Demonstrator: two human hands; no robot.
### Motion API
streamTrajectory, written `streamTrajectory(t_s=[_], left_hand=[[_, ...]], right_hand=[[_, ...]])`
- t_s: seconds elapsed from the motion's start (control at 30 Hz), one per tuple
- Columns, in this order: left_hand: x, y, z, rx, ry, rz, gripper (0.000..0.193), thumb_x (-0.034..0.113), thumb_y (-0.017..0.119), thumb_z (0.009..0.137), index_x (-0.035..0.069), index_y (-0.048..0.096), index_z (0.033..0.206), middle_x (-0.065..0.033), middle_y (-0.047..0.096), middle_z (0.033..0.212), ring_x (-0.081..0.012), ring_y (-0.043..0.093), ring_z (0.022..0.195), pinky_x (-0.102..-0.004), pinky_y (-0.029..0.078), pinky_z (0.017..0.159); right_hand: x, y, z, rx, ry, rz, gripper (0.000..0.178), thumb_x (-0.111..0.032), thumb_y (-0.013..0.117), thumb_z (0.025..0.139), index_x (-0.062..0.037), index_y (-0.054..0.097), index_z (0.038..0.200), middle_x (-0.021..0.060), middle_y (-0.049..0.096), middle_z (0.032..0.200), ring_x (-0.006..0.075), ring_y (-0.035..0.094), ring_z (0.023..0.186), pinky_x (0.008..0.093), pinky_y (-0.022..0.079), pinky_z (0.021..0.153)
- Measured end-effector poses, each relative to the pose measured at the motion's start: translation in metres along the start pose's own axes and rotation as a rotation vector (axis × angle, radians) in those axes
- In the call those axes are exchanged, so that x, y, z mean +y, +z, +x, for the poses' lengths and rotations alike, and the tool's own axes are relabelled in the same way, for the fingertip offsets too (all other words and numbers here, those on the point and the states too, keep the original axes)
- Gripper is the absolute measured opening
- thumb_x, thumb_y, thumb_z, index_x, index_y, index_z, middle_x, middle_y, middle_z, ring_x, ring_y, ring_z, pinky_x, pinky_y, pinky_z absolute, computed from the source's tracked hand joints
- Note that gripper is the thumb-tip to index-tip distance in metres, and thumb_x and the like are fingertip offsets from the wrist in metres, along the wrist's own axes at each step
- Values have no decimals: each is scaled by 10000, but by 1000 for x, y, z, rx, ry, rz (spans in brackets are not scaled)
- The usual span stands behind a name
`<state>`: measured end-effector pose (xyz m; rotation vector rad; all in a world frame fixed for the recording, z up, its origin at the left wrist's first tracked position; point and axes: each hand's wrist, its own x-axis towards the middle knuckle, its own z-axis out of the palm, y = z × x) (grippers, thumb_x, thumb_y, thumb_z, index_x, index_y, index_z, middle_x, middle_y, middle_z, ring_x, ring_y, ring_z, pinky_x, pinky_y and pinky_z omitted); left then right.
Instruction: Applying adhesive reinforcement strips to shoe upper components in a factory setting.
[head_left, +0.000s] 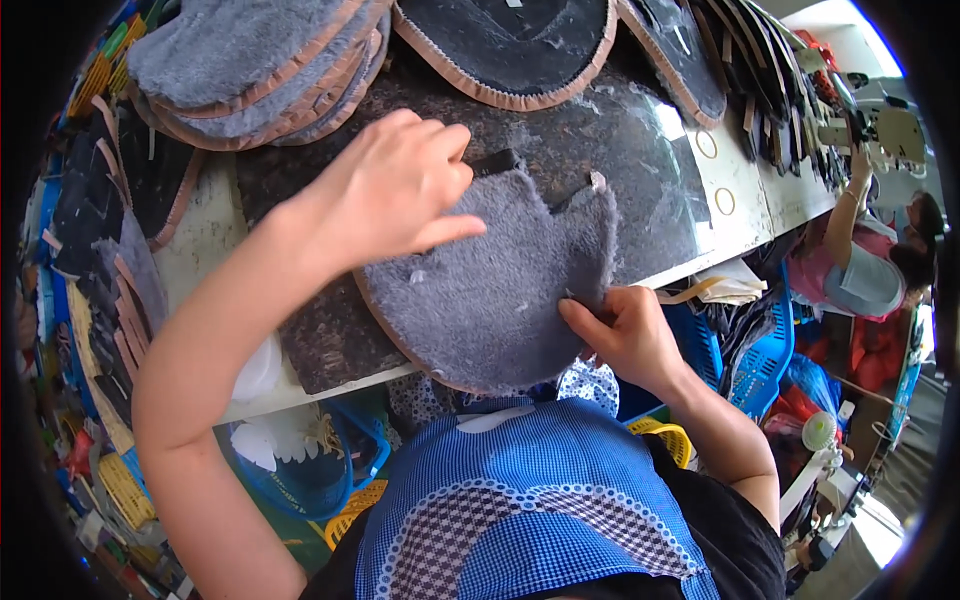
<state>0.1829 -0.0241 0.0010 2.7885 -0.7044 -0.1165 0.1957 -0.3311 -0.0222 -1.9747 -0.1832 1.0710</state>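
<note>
A grey plush piece (480, 290) with a rounded lower end and a notched upper edge lies in front of me, overhanging the near edge of the table. Pinkish-brown trim shows along its lower left side. My right hand (625, 335) grips the right side, thumb on top of the plush and fingers underneath. Above the upper left of the piece, my left hand (405, 185) has its fingers curled and its thumb pointing right; whatever it may hold is hidden. A small black strip (497, 163) shows just beyond the piece.
A stack of similar plush pieces (250, 70) stands far left. Black-faced trimmed pieces (510, 50) lie at the back. Beneath the table's right edge is a blue basket (765, 345); another blue basket (300, 470) is at lower left. Another person (860, 250) works at far right.
</note>
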Motion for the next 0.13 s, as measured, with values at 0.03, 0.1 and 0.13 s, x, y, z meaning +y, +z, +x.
streamTrajectory(t_s=[0.03,0.1,0.13], left_hand=[[13,8,-3,7,-27,140,460,347,783,815,-78,694,966,-168,637,1048,-321,621,1023,-434,472,975],[39,33,-20,82,-80,345,813,463,747,857,-247,550,1198,-321,542,1360,-372,534,1274,-440,325,1198],[40,43,-25,148,-141,280,945,533,693,893,-222,413,1387,-296,393,1536,-368,443,1403,-440,313,1208]], right_hand=[[-2,-3,1,120,-125,-470,529,-447,694,956,46,716,766,125,688,625,196,694,534,305,537,479],[5,-14,0,289,-180,-944,622,-623,676,889,-69,728,612,90,647,530,240,679,495,350,482,446],[14,-23,1,280,-207,-811,600,-603,692,892,-65,740,632,101,666,545,242,669,472,349,513,469]])
